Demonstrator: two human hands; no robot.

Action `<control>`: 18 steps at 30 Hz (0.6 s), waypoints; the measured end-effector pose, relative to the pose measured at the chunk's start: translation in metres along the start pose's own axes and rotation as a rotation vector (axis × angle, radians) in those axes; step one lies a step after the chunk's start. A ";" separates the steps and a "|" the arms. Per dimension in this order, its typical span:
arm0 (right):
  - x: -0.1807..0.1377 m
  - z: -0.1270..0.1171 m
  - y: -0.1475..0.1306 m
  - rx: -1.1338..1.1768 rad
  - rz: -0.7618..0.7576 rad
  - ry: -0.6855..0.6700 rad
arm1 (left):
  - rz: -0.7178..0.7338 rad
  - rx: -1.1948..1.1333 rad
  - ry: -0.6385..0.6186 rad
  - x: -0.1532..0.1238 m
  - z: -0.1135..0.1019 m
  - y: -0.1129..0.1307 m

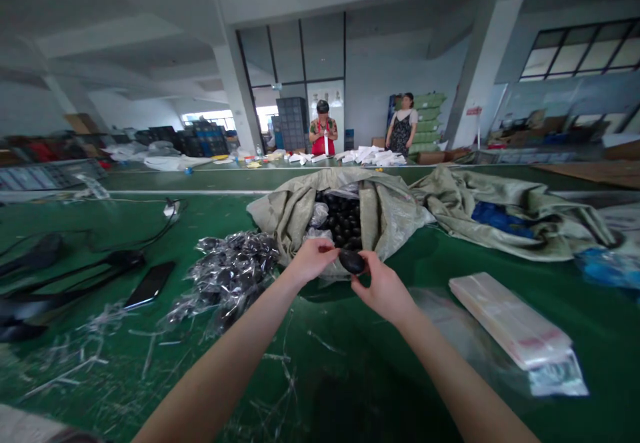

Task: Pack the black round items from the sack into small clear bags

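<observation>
Between my two hands is a smooth black egg-shaped piece [352, 261], held just in front of an open woven sack. My right hand [383, 286] grips its right side with thumb and fingers. My left hand [316, 259] pinches at its left edge, fingertips pressed together. The woven sack [295, 213] lies with its mouth toward me, and many similar black pieces [343, 219] fill it. To the left sits a heap of black pieces in clear plastic wrap [235, 266]. On the right lies a stack of clear plastic bags [510, 319].
A phone [150, 285], black straps [75, 283] and a white plug [171, 208] with cable lie on the left of the green table [350, 356]. Plastic scraps [75, 356] litter the front left. Another sack [525, 223] lies at right. Two people [323, 133] stand beyond the far table.
</observation>
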State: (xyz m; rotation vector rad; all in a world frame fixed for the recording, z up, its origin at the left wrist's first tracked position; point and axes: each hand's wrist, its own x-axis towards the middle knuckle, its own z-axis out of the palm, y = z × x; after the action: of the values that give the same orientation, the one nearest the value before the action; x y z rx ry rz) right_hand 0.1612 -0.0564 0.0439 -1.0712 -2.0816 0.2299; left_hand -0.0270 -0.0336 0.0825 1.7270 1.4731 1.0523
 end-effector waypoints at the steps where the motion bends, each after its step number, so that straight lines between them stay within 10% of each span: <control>1: 0.001 0.000 -0.002 -0.036 -0.006 -0.012 | 0.012 -0.002 0.016 0.000 -0.001 -0.001; 18: 0.026 -0.005 -0.050 -0.300 0.071 -0.170 | 0.064 0.332 0.137 -0.014 -0.016 0.004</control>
State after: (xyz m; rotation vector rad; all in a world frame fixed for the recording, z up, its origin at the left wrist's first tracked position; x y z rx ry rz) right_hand 0.1247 -0.0692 0.0856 -1.3453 -2.2824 0.0445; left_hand -0.0398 -0.0488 0.0913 1.9727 1.7707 1.0197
